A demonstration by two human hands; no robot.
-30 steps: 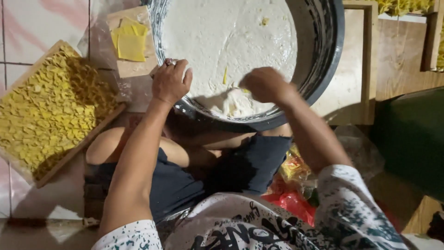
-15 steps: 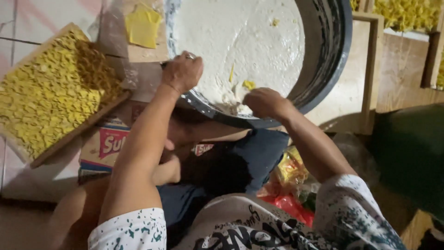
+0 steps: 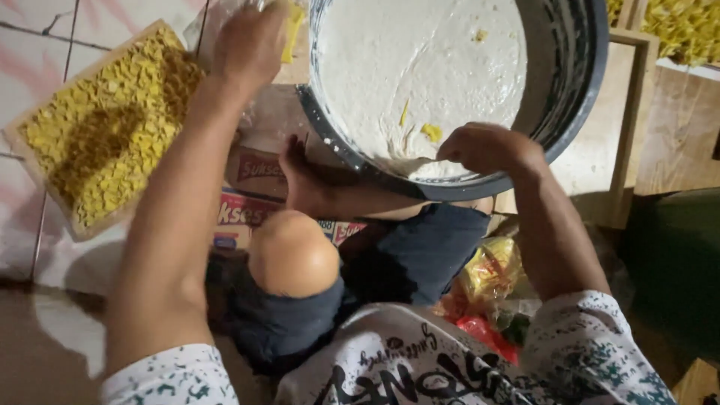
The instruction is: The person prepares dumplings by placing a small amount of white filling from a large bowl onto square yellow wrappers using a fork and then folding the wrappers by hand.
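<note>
Moved: left hand (image 3: 251, 45) has left the basin's rim and gone up toward the yellow sheets (image 3: 294, 30) at the top edge; the right hand has stayed at the near rim.
Left hand: knuckles up, fingers curled over the yellow sheets; I cannot tell if it grips them.
Right hand (image 3: 487, 146): fingers bunched and bent down into the white batter (image 3: 420, 67) at the near inner edge, seemingly pinching something there.
Basin (image 3: 570, 97): large, dark, round, tilted toward the person, resting against the legs; batter coats its inside, with a few yellow bits (image 3: 431, 133) just beside the right hand.
Tray (image 3: 105, 127): wooden, on the tiled floor to the left, filled with small yellow pieces.
Box (image 3: 247, 210): printed cardboard, under the left knee.
Bags (image 3: 487, 277): yellow and red plastic, beneath the right forearm.
</note>
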